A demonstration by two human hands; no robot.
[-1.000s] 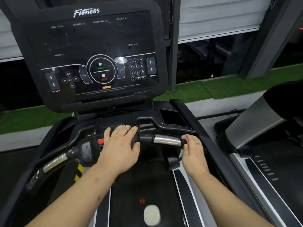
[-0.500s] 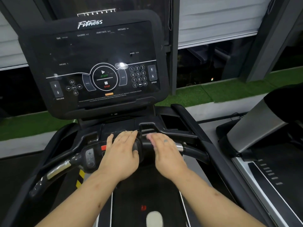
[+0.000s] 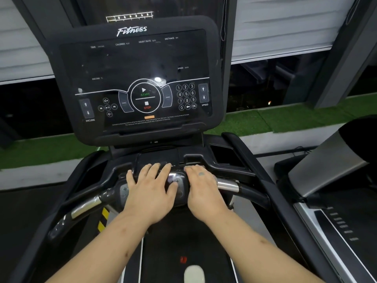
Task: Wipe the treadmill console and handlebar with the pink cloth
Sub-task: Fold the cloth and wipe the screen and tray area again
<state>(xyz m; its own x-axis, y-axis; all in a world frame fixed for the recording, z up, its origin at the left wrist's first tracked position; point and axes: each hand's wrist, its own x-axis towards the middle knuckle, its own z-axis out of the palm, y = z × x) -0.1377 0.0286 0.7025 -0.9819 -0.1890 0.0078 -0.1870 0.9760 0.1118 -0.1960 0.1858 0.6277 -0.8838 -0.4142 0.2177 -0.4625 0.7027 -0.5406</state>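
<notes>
Biggest thing first: the treadmill console (image 3: pixel 138 78) stands up beyond the handlebar (image 3: pixel 255 194), leaning back toward you. The handlebar runs side to side, and you've got both hands parked at its middle. Your left hand (image 3: pixel 151 193) lies flat over the bar's centre, fingers a bit spread, with the thumb out toward the little button pad (image 3: pixel 173 180) that shows between the hands. Your right hand (image 3: pixel 204 193) sits just right of that pad on the bar, fingers straight and pressed together, pointing at the console.

The pink cloth? Honestly can't make it out. My guess is it's flattened under your right palm. If so, wipe along the bar's length. The silver grip sensor (image 3: pixel 228 185) just outside your right hand is the nearest bare stretch.
</notes>
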